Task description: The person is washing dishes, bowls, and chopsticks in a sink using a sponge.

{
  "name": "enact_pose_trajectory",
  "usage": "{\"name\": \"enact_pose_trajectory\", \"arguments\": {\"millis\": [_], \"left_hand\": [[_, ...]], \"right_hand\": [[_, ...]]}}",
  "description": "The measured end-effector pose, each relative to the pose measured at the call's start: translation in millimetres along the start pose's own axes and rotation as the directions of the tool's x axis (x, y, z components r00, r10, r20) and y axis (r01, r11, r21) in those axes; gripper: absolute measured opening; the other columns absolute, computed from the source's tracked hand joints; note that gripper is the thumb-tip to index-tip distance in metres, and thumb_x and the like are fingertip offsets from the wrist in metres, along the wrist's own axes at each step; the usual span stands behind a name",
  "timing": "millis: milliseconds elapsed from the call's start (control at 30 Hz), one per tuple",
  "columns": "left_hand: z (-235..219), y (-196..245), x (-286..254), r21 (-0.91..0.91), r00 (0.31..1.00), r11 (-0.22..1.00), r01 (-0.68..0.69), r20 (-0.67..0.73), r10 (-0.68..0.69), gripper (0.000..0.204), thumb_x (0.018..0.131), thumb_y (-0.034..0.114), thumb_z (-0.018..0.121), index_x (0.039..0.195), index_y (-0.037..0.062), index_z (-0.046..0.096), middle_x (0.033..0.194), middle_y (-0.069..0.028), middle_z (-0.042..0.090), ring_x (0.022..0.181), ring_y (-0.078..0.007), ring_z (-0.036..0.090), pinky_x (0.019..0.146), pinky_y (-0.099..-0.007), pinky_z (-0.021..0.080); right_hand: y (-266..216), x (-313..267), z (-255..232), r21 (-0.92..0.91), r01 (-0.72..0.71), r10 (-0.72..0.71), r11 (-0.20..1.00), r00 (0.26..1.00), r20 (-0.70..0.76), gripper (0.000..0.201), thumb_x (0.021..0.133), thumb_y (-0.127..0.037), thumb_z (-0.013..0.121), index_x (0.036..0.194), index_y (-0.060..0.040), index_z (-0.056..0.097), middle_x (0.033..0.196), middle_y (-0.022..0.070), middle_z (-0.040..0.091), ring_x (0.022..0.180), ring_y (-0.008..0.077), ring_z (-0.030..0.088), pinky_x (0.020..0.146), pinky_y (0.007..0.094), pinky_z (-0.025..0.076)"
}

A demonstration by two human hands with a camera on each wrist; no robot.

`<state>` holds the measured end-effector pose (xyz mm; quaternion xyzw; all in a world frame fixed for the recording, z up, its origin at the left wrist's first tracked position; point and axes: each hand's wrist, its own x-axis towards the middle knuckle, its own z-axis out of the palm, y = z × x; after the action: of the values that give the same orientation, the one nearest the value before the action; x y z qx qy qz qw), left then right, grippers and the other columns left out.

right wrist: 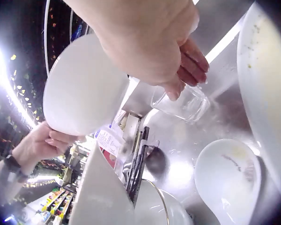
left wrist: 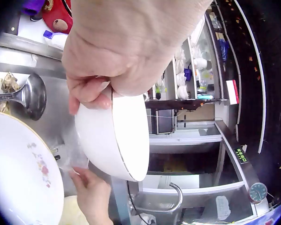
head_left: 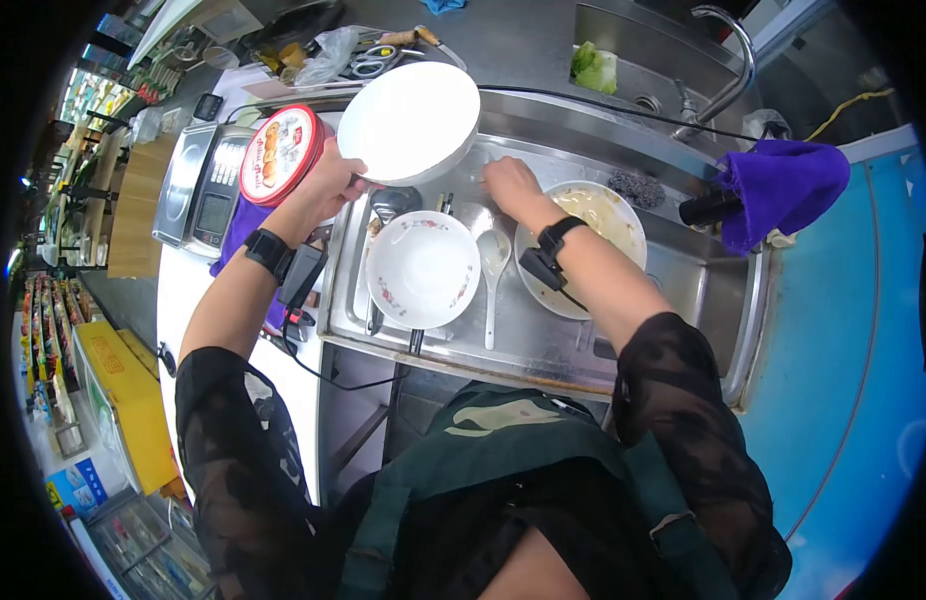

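My left hand point(head_left: 335, 180) grips the rim of a plain white bowl point(head_left: 408, 122), held tilted above the sink. With thumb and fingers my right hand point(right wrist: 171, 61) pinches a clear drinking glass point(right wrist: 182, 104), which lies on its side low over the steel sink floor. In the head view the glass is mostly lost against the steel. A flower-patterned white bowl point(head_left: 423, 270) stands between my arms, with a white spoon point(head_left: 492, 280) to its right. Under my right wrist is a large white bowl point(head_left: 623, 235) with yellowish residue inside. A steel ladle point(left wrist: 35, 96) lies beyond the patterned bowl.
The steel sink point(head_left: 703, 290) has a raised rim all round. A dark scouring pad point(head_left: 638, 188) sits by its back wall. To the left are a round red tin point(head_left: 281, 155) and a scale point(head_left: 208, 195). A purple cloth point(head_left: 788, 190) hangs at right, near the faucet point(head_left: 738, 60).
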<state>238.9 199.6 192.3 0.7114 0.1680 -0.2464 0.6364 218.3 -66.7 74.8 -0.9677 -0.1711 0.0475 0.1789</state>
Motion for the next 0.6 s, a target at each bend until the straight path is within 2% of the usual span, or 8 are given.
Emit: {"name": "enact_pose_trajectory", "arguments": {"millis": [33,67,133,267,367,433,533,600], "left_hand": [[0,-3,4,0.002,0.999,1.0,0.008,0.034,-0.008,0.051,0.084,-0.007,0.046,0.126,0.009,0.022,0.091,-0.0151,0.051,0.051,-0.009,0.045,0.037,-0.0179,0.031],[2,-8,9,0.002,0.999,1.0,0.01,0.038,-0.01,0.051,0.084,-0.007,0.046,0.126,0.009,0.022,0.091,-0.0151,0.051,0.051,-0.009,0.045,0.037,-0.0179,0.031],[9,-15,16,0.107,0.995,0.992,-0.071,-0.059,0.078,0.059,0.084,-0.006,0.047,0.133,0.0119,0.019,0.094,-0.0141,0.053,0.053,-0.009,0.047,0.039,-0.0191,0.035],[8,-32,44,0.222,0.988,0.964,-0.15,0.006,0.152,0.067,0.082,-0.005,0.049,0.137,0.0139,0.018,0.108,-0.0131,0.05,0.064,-0.0119,0.053,0.045,-0.0205,0.043],[19,-34,51,0.28,0.972,0.932,-0.229,0.112,0.205,0.07,0.081,-0.004,0.051,0.14,0.0168,0.02,0.099,-0.0096,0.051,0.064,-0.0113,0.052,0.05,-0.0225,0.046],[28,-30,53,0.304,0.971,0.926,-0.222,0.16,0.18,0.07,0.081,-0.004,0.05,0.14,0.0173,0.02,0.096,-0.009,0.052,0.063,-0.0111,0.052,0.05,-0.023,0.046],[41,-28,59,0.324,0.96,0.92,-0.222,0.236,0.148,0.069,0.081,-0.004,0.049,0.141,0.0185,0.022,0.089,-0.0082,0.052,0.06,-0.0106,0.049,0.049,-0.0238,0.044],[53,-26,62,0.378,0.947,0.89,-0.255,0.284,0.151,0.068,0.083,-0.004,0.049,0.142,0.0179,0.021,0.078,-0.0053,0.05,0.053,-0.0089,0.045,0.042,-0.0227,0.036]], "right_hand": [[3,-9,-6,0.04,-0.007,0.009,0.999,0.999,-0.052,0.015,0.077,-0.012,0.062,0.079,0.001,0.068,0.079,0.0244,0.064,0.079,0.0392,0.065,0.074,0.0447,0.052],[6,-19,-13,0.039,-0.011,0.013,0.999,0.999,-0.051,0.015,0.077,-0.012,0.062,0.079,0.001,0.068,0.079,0.0244,0.064,0.079,0.0392,0.065,0.074,0.0447,0.052],[14,-37,-22,0.123,-0.098,0.105,0.988,0.993,-0.052,0.015,0.079,-0.014,0.064,0.079,0.0004,0.067,0.076,0.024,0.064,0.077,0.0394,0.064,0.073,0.0442,0.052],[27,-82,-31,0.209,-0.128,0.167,0.97,0.969,-0.18,0.015,0.08,-0.016,0.066,0.079,-0.0013,0.068,0.073,0.0218,0.064,0.075,0.0382,0.064,0.07,0.0437,0.051],[21,-116,-51,0.301,-0.177,0.25,0.937,0.942,-0.225,0.013,0.079,-0.015,0.067,0.081,-0.0027,0.068,0.072,0.0197,0.064,0.071,0.0365,0.064,0.067,0.0417,0.051],[15,-136,-62,0.348,-0.266,0.368,0.899,0.889,-0.272,0.014,0.079,-0.016,0.068,0.084,-0.0027,0.069,0.071,0.0176,0.065,0.066,0.0332,0.064,0.064,0.0385,0.051],[18,-158,-67,0.4,-0.315,0.445,0.861,0.847,-0.291,0.016,0.079,-0.017,0.069,0.087,-0.0029,0.07,0.071,0.0167,0.066,0.064,0.0304,0.065,0.062,0.0348,0.051],[21,-169,-70,0.398,-0.339,0.469,0.853,0.831,-0.299,0.017,0.08,-0.016,0.07,0.088,-0.0019,0.069,0.071,0.0164,0.066,0.064,0.0275,0.067,0.061,0.0327,0.051]]}}
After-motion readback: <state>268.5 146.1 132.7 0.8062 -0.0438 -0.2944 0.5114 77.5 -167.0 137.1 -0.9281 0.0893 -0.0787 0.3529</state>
